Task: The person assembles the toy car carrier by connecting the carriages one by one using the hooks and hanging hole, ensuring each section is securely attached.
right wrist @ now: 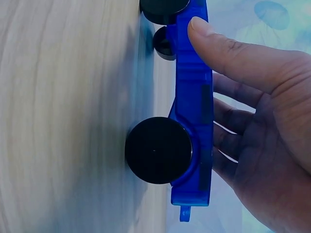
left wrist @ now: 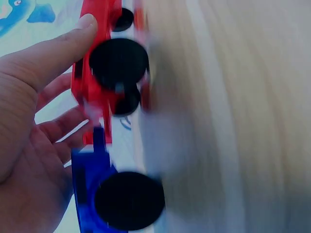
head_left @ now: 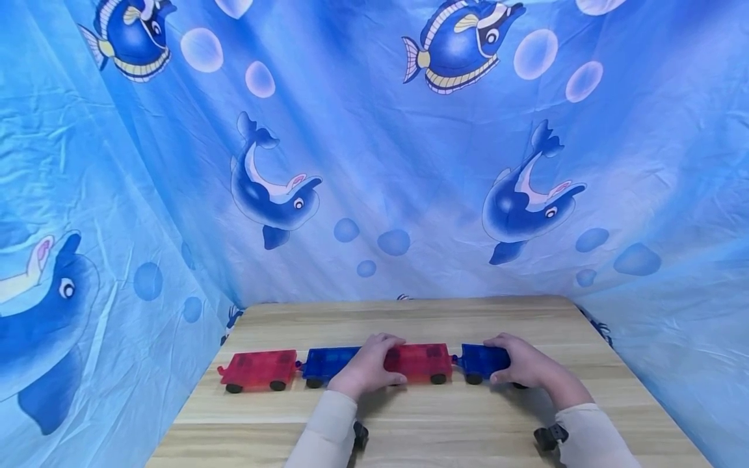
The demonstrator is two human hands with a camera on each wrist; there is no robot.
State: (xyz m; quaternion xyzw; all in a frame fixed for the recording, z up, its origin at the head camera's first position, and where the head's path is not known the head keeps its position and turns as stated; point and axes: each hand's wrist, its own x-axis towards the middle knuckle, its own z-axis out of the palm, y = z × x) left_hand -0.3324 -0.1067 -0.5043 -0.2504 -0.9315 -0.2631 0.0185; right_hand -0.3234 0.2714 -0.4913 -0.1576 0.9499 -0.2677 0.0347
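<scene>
Four-wheeled toy train cars stand in a row on the wooden table, alternating red and blue. My left hand point(head_left: 367, 369) grips the second red car point(head_left: 422, 364) near its left end, thumb on the near side. In the left wrist view that red car point(left wrist: 99, 34) meets a blue car point(left wrist: 92, 170) at a coupling, slightly blurred. My right hand point(head_left: 523, 364) pinches the rightmost blue car point(head_left: 475, 359) between thumb and fingers; in the right wrist view this blue car point(right wrist: 193, 97) shows black wheels and an end tab. The leftmost red car point(head_left: 261, 369) is untouched.
Wood-grain table point(head_left: 456, 435) lies beneath the cars. A blue cloth point(head_left: 404, 162) printed with dolphins and fish hangs behind the table and along both sides. Black devices sit on the left wrist point(head_left: 360, 437) and right wrist point(head_left: 550, 437).
</scene>
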